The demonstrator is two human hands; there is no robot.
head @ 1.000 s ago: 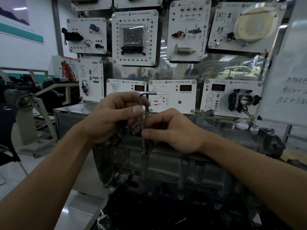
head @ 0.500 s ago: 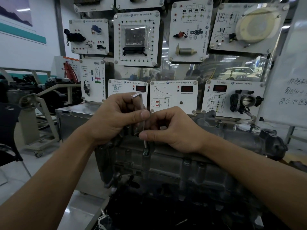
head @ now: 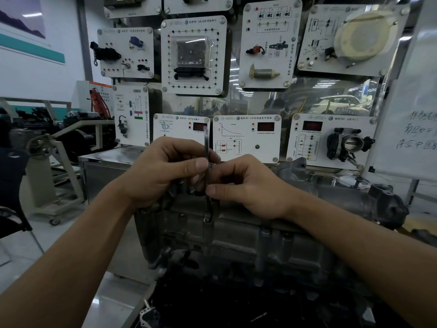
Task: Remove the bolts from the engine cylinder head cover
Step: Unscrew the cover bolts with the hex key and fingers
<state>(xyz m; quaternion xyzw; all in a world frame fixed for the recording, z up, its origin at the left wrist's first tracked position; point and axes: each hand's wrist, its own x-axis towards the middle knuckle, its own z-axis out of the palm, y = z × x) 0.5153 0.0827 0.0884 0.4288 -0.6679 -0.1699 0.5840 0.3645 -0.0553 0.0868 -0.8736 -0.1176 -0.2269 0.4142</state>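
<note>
A grey metal cylinder head cover [head: 319,197] tops the engine in front of me. A hex key [head: 206,143] stands upright with its lower tip in a bolt [head: 208,219] on the cover's near edge. My left hand [head: 165,171] pinches the key's shaft near its upper part, thumb in front. My right hand [head: 246,185] pinches the shaft lower down between thumb and forefinger. Another bolt [head: 264,231] sits further right along the same edge. The key's short arm points away and shows only as a thin end.
Behind the engine stands a wall of white training panels [head: 246,136] with sensors and displays. A whiteboard [head: 411,114] leans at the right. A metal cabinet [head: 104,166] and a wheeled stand [head: 54,185] are at the left. A black chair [head: 11,185] is at the far left.
The hex key has turned between my fingers: its short arm pointed right a second ago, then left, and now points away. Both hands stayed around the shaft.
</note>
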